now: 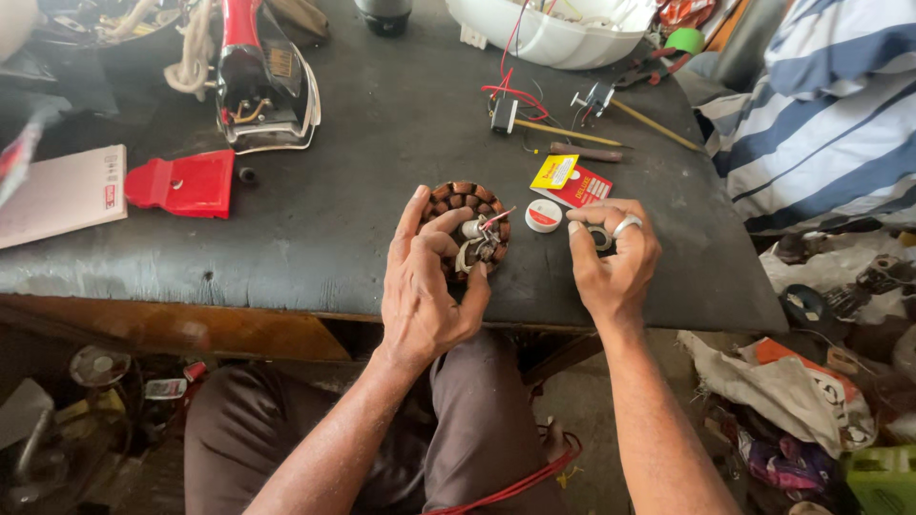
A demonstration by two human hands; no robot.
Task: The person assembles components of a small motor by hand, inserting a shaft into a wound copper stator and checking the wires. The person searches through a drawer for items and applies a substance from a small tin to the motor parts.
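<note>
My left hand (426, 286) grips a round motor stator with copper-coloured windings (465, 205), held at the near edge of the dark workbench (382, 124). A short metal shaft and thin wires stick out of its middle. My right hand (614, 257), wearing a silver ring, pinches a small dark ring-shaped part (600, 237) between thumb and fingers, just right of the stator. A small white round disc (544, 216) lies on the bench between the two hands.
A red-and-yellow packet (571, 179) lies beyond the disc. Farther back are wired parts (506, 107), thin rods (572, 133), a white dome housing (549, 33), an opened red appliance (258, 81), a red plastic cover (186, 183) and a booklet (62, 195). Clutter covers the floor at right.
</note>
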